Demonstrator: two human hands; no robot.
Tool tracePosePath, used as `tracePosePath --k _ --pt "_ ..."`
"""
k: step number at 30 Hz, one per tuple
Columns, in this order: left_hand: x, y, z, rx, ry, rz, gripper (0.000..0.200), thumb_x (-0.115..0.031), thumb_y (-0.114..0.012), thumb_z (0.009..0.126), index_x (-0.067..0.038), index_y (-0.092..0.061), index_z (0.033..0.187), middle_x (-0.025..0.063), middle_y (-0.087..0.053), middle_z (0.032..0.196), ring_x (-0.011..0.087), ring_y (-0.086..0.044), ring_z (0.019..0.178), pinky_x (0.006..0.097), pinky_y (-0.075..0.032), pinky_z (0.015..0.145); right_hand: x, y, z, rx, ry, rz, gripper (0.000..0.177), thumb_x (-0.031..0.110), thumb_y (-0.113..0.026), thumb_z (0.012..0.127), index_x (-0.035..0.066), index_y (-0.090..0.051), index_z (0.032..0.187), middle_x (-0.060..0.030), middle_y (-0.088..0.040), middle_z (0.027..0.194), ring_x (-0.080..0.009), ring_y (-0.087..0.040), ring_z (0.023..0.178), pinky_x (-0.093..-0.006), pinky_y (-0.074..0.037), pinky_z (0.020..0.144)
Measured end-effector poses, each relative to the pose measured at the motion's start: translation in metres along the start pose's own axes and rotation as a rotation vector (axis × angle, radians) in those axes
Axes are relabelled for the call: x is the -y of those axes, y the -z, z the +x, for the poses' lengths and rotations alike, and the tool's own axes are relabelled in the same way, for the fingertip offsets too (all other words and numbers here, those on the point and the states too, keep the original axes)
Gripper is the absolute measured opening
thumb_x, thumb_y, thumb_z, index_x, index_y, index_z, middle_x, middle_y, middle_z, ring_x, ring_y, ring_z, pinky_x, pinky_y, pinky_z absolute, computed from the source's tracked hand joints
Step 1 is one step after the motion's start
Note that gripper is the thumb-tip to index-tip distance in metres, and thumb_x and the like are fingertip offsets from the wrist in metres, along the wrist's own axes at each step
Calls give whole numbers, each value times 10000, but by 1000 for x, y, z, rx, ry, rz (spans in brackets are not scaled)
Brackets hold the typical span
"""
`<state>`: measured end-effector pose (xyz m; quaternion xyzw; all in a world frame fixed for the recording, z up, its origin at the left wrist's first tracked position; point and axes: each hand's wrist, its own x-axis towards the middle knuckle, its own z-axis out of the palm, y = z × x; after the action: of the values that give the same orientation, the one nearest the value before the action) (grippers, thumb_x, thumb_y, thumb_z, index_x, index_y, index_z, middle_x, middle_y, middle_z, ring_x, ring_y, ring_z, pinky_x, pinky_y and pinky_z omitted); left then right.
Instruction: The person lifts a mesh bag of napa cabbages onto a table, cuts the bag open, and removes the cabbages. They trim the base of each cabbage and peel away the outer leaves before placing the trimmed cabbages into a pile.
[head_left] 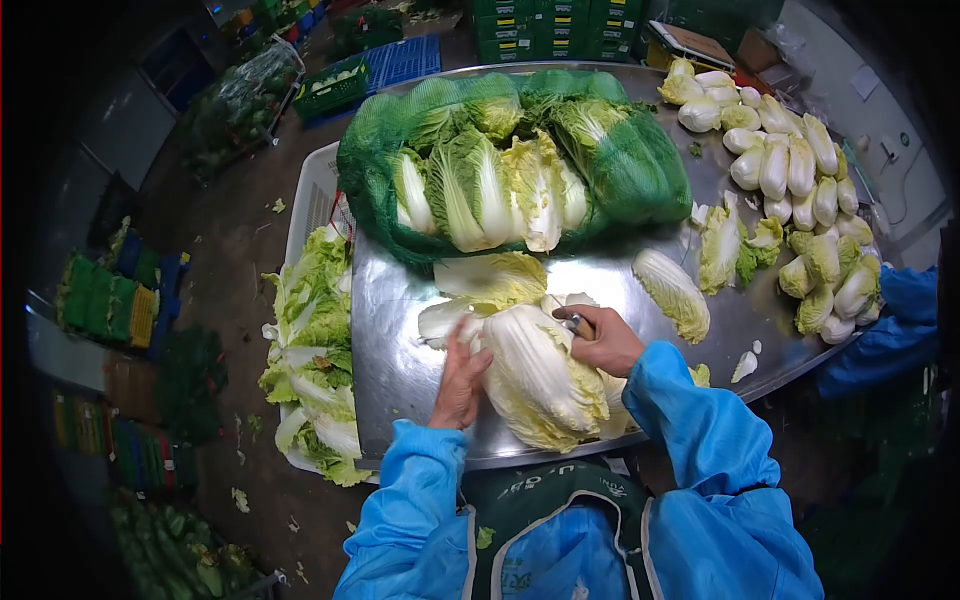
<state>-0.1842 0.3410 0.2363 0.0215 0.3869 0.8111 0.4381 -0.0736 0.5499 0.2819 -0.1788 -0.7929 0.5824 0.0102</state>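
A pale Chinese cabbage (530, 370) lies on the metal table in front of me, its white stem end pointing away. My right hand (603, 343) is closed around a small knife (574, 322) at the cabbage's upper right; most of the knife is hidden by my fingers. Along the left side of the cabbage, my left hand (463, 378) touches it with thumb and fingers apart. Loose cabbage leaves (490, 278) lie just beyond its stem end. To the right rests another whole cabbage (670, 293).
A green mesh sack (640, 165) of cabbages spans the table's far side. Trimmed cabbages (790, 165) are piled at the right, near a blue sleeve (908, 300). At the left, a white crate (313, 190) holds discarded leaves (315, 350). Leaf scraps (745, 365) lie near the right edge.
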Motion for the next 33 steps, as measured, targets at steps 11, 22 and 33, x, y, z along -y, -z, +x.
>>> tracePosePath --k 11,22,33 --pt "77 -83 43 -13 90 308 785 -306 -633 800 -50 -206 1408 160 -468 1281 266 -543 1088 405 -463 932 -22 64 -16 -21 7 -162 432 104 -598 716 -3 -570 1133 -144 -620 774 -201 -580 690 -316 -474 673" --pt "85 -77 62 292 107 -691 975 -671 -626 650 -91 -339 1379 220 -413 1334 386 -407 1222 612 -338 986 -108 203 -24 -92 26 42 512 105 -586 699 3 -522 1197 -73 -639 876 -165 -550 628 -295 -464 590" --pt "165 -211 157 407 229 -214 861 -561 -675 672 -119 -397 1356 156 -443 1355 365 -427 1232 559 -305 1052 -123 166 -111 -197 -155 1116 654 418 -644 832 60 -387 1316 -67 -599 881 -99 -518 532 -240 -437 456"
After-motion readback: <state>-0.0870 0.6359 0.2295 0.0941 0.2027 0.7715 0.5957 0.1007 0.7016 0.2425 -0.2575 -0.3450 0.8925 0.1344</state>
